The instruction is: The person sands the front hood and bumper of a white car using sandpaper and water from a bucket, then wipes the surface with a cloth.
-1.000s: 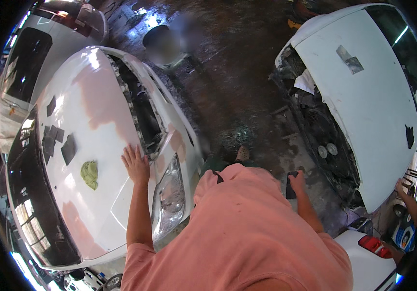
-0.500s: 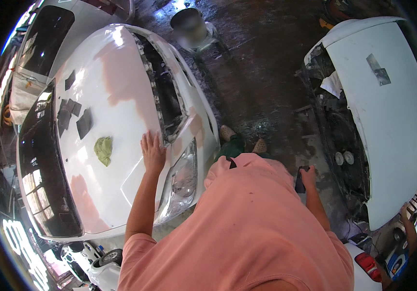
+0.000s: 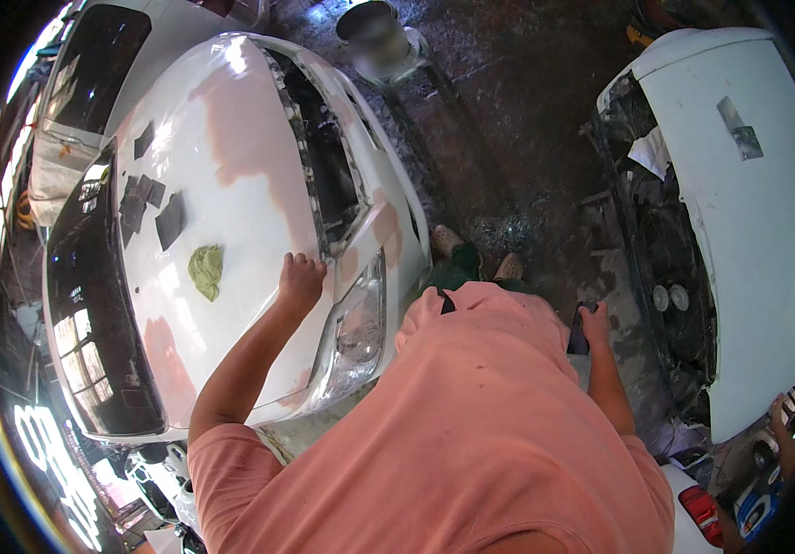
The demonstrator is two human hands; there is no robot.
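Observation:
My left hand (image 3: 302, 280) rests on the front edge of a white car hood (image 3: 259, 217), its fingers curled in and nothing visible in them. Beside my right hip, my right hand (image 3: 595, 323) is closed around a dark flat rectangular piece (image 3: 578, 338); its far side is hidden by my fingers. Broad pinkish patches mark the hood's paint. A crumpled yellow-green cloth (image 3: 205, 271) lies on the hood to the left of my left hand. Farther up lie several dark grey sheets (image 3: 170, 222) that look like sandpaper. A clear headlight (image 3: 358, 323) sits just right of my left forearm.
A second white car (image 3: 748, 222) stands on the right, its front end stripped open. Dark wet-looking floor (image 3: 517, 129) runs between the cars. A round dark-topped container (image 3: 370, 32) stands at the far end. Another person's arm (image 3: 783, 434) shows at the lower right.
My left hand has gone from lying flat with fingers spread to curled fingers at the hood's front edge, its elbow swung outward. My right hand still holds the dark piece. The view has shifted slightly.

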